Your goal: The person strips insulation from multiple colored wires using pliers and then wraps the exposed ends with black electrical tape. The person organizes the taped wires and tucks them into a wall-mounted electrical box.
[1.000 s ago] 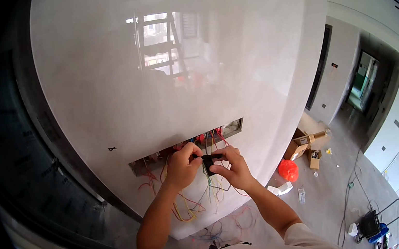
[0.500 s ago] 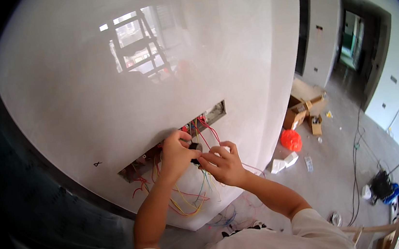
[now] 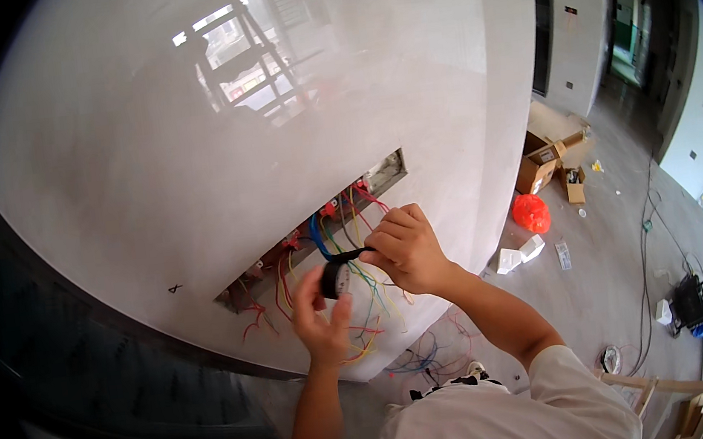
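Observation:
A roll of black electrical tape (image 3: pixel 330 283) is held between the thumb and fingers of my left hand (image 3: pixel 320 327), just in front of the wall slot. From the roll a strip of black tape (image 3: pixel 353 254) stretches up to my right hand (image 3: pixel 411 252), which is closed and pinches its far end. Whether a wire is also in that pinch is hidden by the fingers. Behind the hands, blue wires (image 3: pixel 317 238) and several red, yellow and green ones come out of the long recessed slot (image 3: pixel 388 174). Some loose red wires (image 3: pixel 252 316) dangle at its left end.
Cardboard boxes (image 3: pixel 538 172), a red plastic bag (image 3: pixel 531 214) and white boxes (image 3: pixel 520 254) lie on the floor at right. A cable (image 3: pixel 644 274) runs along the floor. Wooden bars (image 3: pixel 669 385) stand close by at lower right. Wire scraps (image 3: pixel 422 362) lie below the wall.
My left hand has moved down with the tape roll, and the right hand up and right. A strip of tape now spans between them. The view has shifted slightly.

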Tool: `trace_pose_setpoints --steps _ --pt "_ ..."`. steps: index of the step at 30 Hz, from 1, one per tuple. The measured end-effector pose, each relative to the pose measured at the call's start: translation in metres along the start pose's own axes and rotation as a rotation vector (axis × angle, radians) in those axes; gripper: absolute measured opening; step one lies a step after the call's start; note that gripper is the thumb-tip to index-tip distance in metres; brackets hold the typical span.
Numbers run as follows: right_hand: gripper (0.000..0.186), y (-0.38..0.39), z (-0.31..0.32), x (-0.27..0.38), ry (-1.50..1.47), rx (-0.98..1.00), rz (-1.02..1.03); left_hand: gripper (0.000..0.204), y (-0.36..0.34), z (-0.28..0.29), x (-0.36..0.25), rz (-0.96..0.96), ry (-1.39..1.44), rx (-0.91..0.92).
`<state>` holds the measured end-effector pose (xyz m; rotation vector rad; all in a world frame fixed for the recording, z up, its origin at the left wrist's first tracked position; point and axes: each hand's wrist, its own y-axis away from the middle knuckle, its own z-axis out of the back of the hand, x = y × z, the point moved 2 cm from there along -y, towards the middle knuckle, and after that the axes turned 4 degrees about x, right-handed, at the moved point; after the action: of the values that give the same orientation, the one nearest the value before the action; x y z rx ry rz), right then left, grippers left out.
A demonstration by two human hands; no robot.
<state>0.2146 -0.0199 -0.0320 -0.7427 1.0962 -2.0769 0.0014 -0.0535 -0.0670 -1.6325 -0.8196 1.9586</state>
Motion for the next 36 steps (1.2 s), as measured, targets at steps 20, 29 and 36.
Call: trace_pose_setpoints --steps 20,29,36 --pt "0.024 0.022 0.001 0.003 0.009 0.021 0.114 0.073 -0.076 -0.016 -0.005 0.005 -0.304 0.474" --pt "0.022 0.035 -0.006 -0.013 -0.011 0.013 0.070 0.056 -0.071 -0.015 0.026 0.459 0.501 0.068" --pt "0.019 0.034 -0.009 -0.031 -0.128 0.014 -0.037 0.058 -0.018 -0.001 0.030 0.245 0.547 0.044"
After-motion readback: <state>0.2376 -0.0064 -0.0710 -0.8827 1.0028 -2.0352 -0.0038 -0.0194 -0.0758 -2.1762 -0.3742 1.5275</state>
